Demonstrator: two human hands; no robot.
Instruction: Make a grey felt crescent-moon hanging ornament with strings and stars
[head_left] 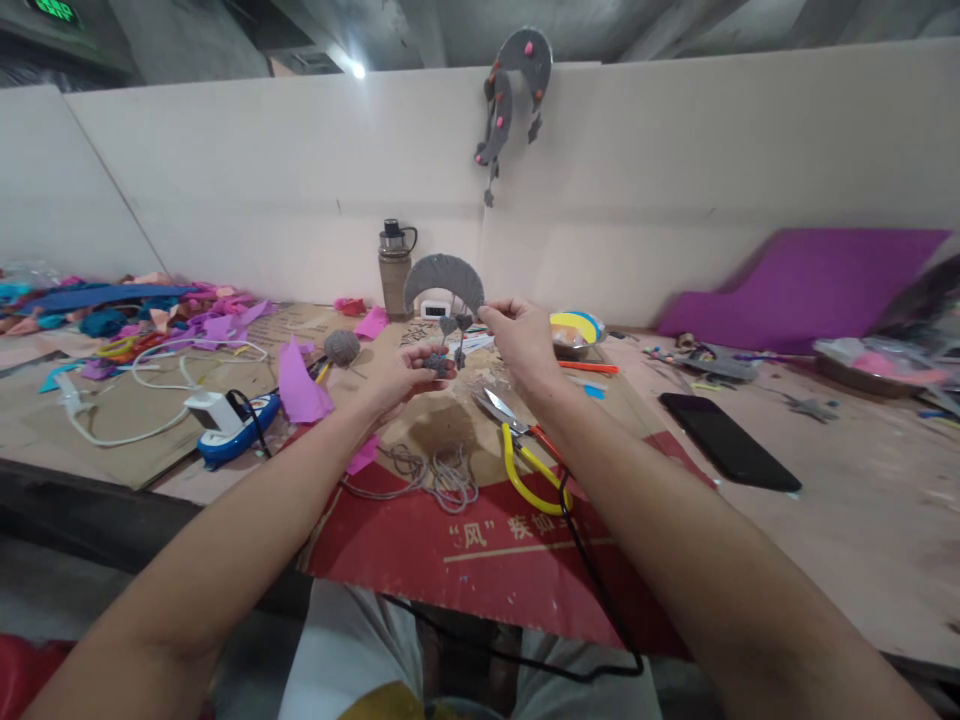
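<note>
A grey yarn-wrapped crescent (444,276) is held up above the table, arched with its tips down. My right hand (516,335) pinches its right tip. Small dark grey shapes (448,326) dangle on strings below it. My left hand (411,378) is lower and to the left, its fingers closed round one of the small grey hanging pieces (438,364). Under the hands, loose grey yarn (450,478) lies on the red and brown cardboard (375,560). Scissors with yellow and red handles (517,450) lie open to the right of the yarn.
Behind stand a bottle (394,275) and a small white clock (435,310). A grey yarn ball (342,347), pink felt (302,385) and a blue power strip (238,430) lie left. A black phone (727,440) is right. A finished-looking grey crescent (525,62) hangs on the wall.
</note>
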